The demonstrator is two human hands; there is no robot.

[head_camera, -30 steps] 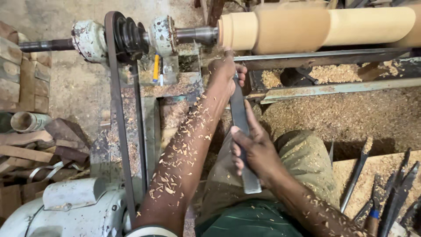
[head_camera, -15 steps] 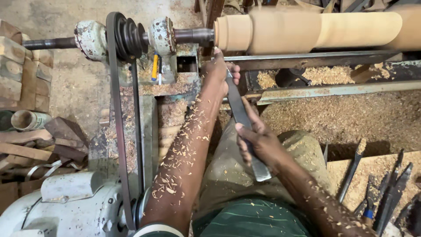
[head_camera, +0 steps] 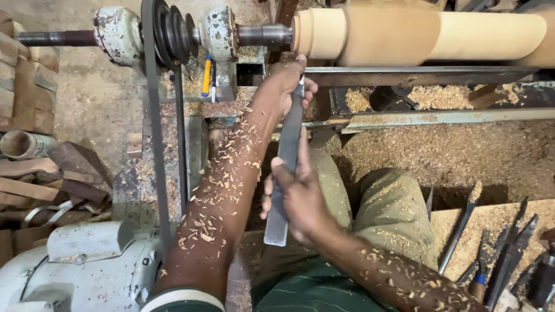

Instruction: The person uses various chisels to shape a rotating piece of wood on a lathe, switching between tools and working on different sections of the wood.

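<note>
Nearest the camera, the right hand is wrapped around the lower part of a long flat steel turning tool, thumb laid along its face, the butt end sticking out below the fist toward 6 o'clock. The tool runs up toward 12 o'clock, tilted a little to the right, over the person's lap in olive trousers. Both forearms are flecked with pale wood shavings. At about 8 o'clock from that hand sits a grey electric motor, from which a dark drive belt climbs straight to the stepped pulley at the top. At 4 o'clock, a cluster of spare chisels lies on a shaving-strewn board, points toward 12 o'clock. Farther up, the left hand closes over the upper end of the tool, fingers curled round the blade and pressing it against the metal tool rest, a long bar running toward 3 o'clock. Whether the tip touches the wood cannot be told, since the hand hides it. Just beyond, the pale wooden workpiece lies horizontal in the lathe, its left end meeting the spindle. Sawdust is heaped below the bed rails at 3 o'clock. At 9 o'clock, scraps of wood are piled on the floor.
</note>
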